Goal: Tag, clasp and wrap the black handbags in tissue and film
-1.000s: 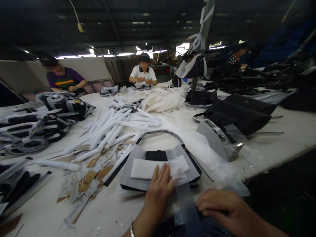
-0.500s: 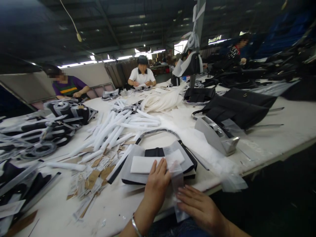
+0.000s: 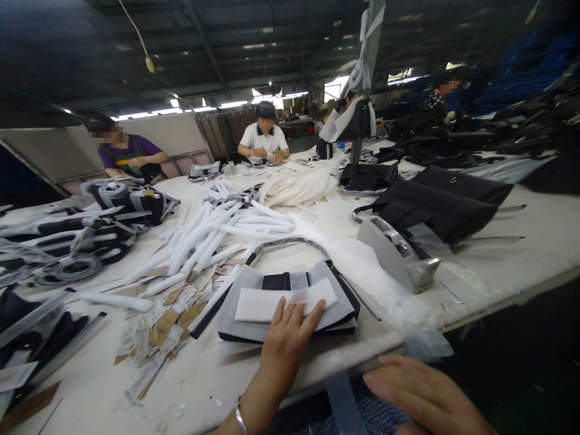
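Note:
My left hand lies with fingers spread on a folded white foam strip, pressing it against a black handbag covered in pale wrapping sheet. A piece of clear plastic crosses the bag's front strap and overlaps the foam. The bag's wrapped handle arches away from me on the table. At the table's front edge, apart from the bag, my right hand has its fingers stretched out. Left of it a clear plastic strip hangs over my lap; I cannot see the hand gripping it.
A grey tape dispenser stands right of the bag, before black bags. White foam tubes and paper tags are heaped left. Wrapped straps pile farther left. Co-workers sit across the table.
My right hand has moved right and toward me, away from the bag. The clear strip beside my left hand now hangs lower, over my lap. My left hand stays on the foam, fingers more spread.

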Demonstrator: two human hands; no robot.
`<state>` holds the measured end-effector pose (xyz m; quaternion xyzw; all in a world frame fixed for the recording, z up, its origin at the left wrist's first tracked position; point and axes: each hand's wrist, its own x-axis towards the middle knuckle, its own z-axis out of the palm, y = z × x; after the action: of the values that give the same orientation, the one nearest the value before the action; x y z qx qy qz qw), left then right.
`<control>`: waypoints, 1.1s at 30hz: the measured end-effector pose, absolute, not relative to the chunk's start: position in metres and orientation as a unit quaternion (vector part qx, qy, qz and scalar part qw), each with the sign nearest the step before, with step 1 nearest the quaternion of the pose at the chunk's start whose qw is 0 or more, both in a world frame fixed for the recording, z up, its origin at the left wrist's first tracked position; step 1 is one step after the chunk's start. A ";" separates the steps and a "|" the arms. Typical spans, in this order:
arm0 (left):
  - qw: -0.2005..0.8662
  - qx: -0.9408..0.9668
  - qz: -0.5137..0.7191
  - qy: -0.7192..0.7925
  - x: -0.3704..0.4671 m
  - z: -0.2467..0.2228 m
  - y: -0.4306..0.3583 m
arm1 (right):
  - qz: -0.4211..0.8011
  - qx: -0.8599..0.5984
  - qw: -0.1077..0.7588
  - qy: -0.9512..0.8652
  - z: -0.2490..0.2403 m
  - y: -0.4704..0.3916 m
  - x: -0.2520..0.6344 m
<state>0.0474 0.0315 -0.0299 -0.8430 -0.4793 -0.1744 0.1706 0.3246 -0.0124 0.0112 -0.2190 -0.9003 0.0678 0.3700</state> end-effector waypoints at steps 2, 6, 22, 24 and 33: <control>0.172 -0.842 -0.177 -0.480 0.049 -0.030 0.031 | 0.055 -0.234 0.370 -0.897 0.024 0.020 0.309; 0.191 -0.836 -0.188 -0.479 0.051 -0.032 0.031 | 0.130 -0.272 0.247 -0.921 0.036 0.110 0.261; 0.248 -0.769 -0.228 -0.544 0.045 -0.053 0.016 | 0.289 -0.210 0.136 -0.924 0.015 0.210 0.192; 0.255 -0.759 -0.247 -0.546 0.048 -0.056 0.018 | 0.308 -0.221 0.172 -0.909 0.021 0.206 0.196; 0.257 -0.773 -0.220 -0.536 0.047 -0.060 0.021 | 0.352 -0.220 0.228 -0.881 0.056 0.150 0.228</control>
<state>0.0474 0.0205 -0.0595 -0.7734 -0.5360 -0.2201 0.2570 0.2285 0.1499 0.0558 -0.2205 -0.8807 0.3517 0.2281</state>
